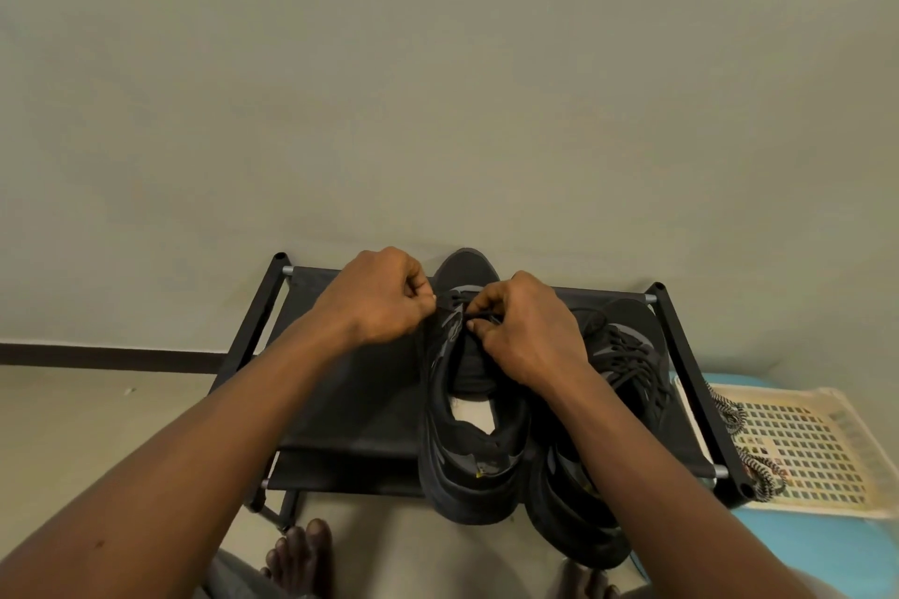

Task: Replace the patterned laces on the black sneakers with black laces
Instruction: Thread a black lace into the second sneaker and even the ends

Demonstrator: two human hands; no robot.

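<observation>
Here, black lace [479, 317] in right hand [530, 331].

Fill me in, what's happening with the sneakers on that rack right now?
A person is lacing the left sneaker, which sits on the black rack. The left hand and right hand both pinch its black lace up at the eyelets. The right sneaker beside it already carries black laces. The patterned laces lie off to the right, on a printed sheet next to the rack.
</observation>
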